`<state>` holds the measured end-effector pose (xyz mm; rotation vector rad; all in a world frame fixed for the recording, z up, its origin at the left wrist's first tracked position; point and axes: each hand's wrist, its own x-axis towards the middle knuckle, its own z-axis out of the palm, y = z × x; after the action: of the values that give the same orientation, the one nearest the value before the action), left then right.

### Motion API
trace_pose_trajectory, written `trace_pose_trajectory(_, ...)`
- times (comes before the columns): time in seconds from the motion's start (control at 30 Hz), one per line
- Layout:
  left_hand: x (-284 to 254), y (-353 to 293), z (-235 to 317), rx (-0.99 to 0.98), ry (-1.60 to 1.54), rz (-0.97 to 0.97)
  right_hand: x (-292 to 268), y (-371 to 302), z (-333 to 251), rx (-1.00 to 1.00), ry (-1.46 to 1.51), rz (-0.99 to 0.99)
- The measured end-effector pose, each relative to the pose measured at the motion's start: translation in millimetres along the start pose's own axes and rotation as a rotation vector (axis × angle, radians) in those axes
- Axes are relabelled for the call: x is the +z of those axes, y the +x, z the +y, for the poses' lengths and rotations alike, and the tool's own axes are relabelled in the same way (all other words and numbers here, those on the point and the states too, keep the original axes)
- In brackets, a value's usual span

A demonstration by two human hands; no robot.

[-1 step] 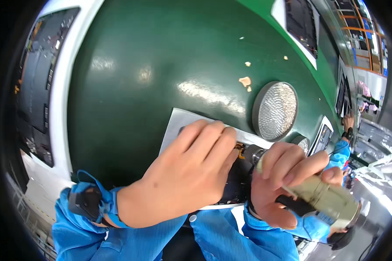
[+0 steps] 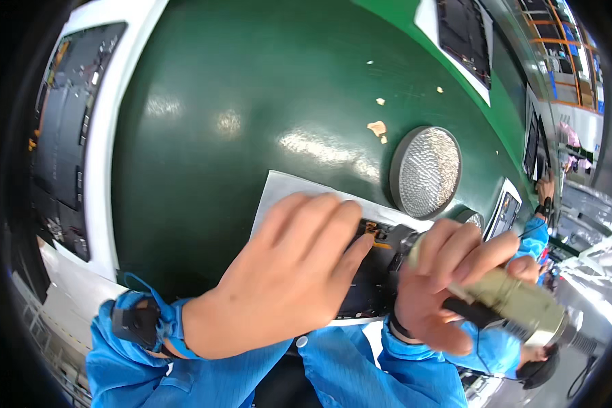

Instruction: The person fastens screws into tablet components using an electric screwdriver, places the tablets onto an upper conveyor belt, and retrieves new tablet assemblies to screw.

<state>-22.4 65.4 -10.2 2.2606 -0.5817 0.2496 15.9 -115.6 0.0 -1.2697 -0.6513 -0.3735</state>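
An opened black electronic device (image 2: 366, 289), like a tablet with bare inner parts, lies on a white sheet (image 2: 277, 188) at the table's near edge. Across its left part lies my left hand (image 2: 279, 272), fingers loosely bent side by side, the thumb apart from them with its tip by an orange-gold flex part (image 2: 377, 234). What lies beneath that palm is hidden. My right hand (image 2: 432, 285) is closed round a pale green electric screwdriver (image 2: 517, 299). The tool is tilted, its dark nose pointing left towards the flex part; whether the bit touches cannot be made out.
A round grey dish (image 2: 425, 173) of small metal pieces stands beyond the device, a smaller dish (image 2: 470, 217) right of it. Tan scraps (image 2: 377, 128) lie behind. Other opened devices (image 2: 61, 143) rest at left and far right. Another person's hand (image 2: 545, 188) shows at right.
The screwdriver and my right hand have shifted slightly right. My left thumb has moved away from the fingers, uncovering more of the orange-gold flex part. The whole view has shifted a little.
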Motion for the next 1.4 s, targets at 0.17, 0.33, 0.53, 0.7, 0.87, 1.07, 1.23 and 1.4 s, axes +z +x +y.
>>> trace_pose_trajectory(0.17, -54, -31, 30, -0.324, 0.180, -0.145, -26, 13, -32, 0.023, -0.095, 0.265)
trace_pose_trajectory(0.33, -46, -45, 43, -0.534, -0.081, -0.057, -42, -38, -73, 0.363, -0.984, 0.324)
trace_pose_trajectory(0.53, -44, -46, 29, -0.704, -0.176, -0.086, -38, -99, -122, 0.933, -1.305, 0.141)
trace_pose_trajectory(0.7, -47, -47, 30, -0.674, -0.224, -0.059, -56, -101, -113, 1.004, -1.117, 0.167)
trace_pose_trajectory(0.87, -62, -49, 32, -0.649, -0.342, 0.055, -62, -93, -119, 0.609, -1.100, 0.150)
trace_pose_trajectory(1.07, -86, -37, 27, -0.208, -0.408, 0.745, -44, 18, -81, 0.413, -0.964, 0.363)
trace_pose_trajectory(1.23, -71, -73, 8, -0.152, -0.206, 0.471, 1, 158, 88, 0.575, -0.688, 0.577)
trace_pose_trajectory(1.4, -52, -79, -14, -0.090, -0.011, 0.155, 70, 243, 203, 0.615, -0.699, 0.590)
